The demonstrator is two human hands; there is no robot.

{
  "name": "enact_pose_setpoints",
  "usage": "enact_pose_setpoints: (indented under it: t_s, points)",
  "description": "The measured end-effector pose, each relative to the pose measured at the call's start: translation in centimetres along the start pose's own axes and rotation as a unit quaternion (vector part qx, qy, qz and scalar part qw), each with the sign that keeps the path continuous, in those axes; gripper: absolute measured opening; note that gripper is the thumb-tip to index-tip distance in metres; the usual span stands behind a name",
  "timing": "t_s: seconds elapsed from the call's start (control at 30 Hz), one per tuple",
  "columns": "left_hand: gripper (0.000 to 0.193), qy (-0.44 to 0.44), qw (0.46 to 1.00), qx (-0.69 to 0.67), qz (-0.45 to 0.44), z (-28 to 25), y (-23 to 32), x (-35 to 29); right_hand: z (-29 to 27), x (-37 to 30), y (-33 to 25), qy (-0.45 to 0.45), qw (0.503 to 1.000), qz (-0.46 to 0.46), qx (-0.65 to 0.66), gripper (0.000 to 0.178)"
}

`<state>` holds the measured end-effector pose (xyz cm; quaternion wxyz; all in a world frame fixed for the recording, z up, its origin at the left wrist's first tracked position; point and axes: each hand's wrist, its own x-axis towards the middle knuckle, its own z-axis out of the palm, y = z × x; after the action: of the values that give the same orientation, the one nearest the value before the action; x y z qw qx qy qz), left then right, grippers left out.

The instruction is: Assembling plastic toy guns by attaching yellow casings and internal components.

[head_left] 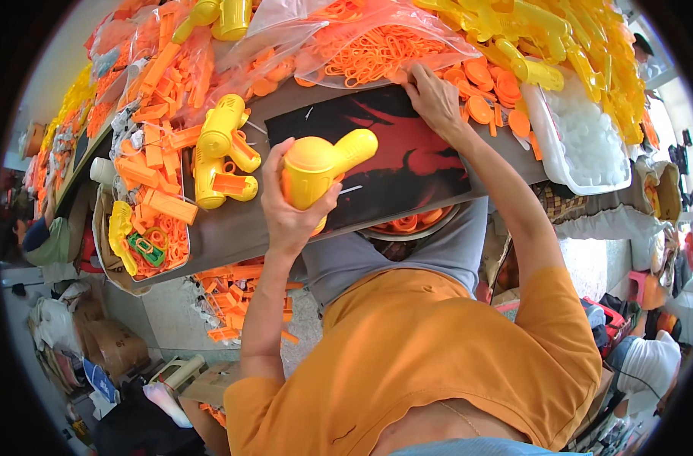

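My left hand (289, 209) is wrapped round a yellow plastic toy shaped like a hair dryer (312, 169), with an orange part showing at its side. I hold it above the near left part of a black mat with a red print (392, 148). At the mat's far edge, my right hand (434, 99) has its fingers bent together by a clear bag of orange rings (381, 53) and loose orange discs (479, 83). Whatever those fingertips pinch is hidden. Two similar yellow toys (223, 125) with orange pieces lie left of the mat.
A box of orange parts (164, 205) stands at the left, with a green piece (145, 249) in it. On the right is a white tub (582, 186) of translucent pieces. Yellow shells (544, 30) are heaped behind it. A basin of orange parts (411, 224) sits below the table edge.
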<state>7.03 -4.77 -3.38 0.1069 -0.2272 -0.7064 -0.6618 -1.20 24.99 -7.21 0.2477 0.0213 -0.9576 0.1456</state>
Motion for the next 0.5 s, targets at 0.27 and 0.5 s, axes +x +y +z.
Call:
enact_pose_setpoints:
  t_s: [0.27, 0.5]
  points:
    - [0.075, 0.004, 0.999, -0.015, -0.032, 0.0, 0.7, 0.3, 1.0, 0.4, 0.0, 0.009, 0.999, 0.017, -0.035, 0.024]
    - [0.075, 0.021, 1.0, -0.015, -0.008, 0.4, 1.2, 0.9, -0.8, 0.9, -0.1, -0.024, 0.996, -0.04, 0.073, 0.022]
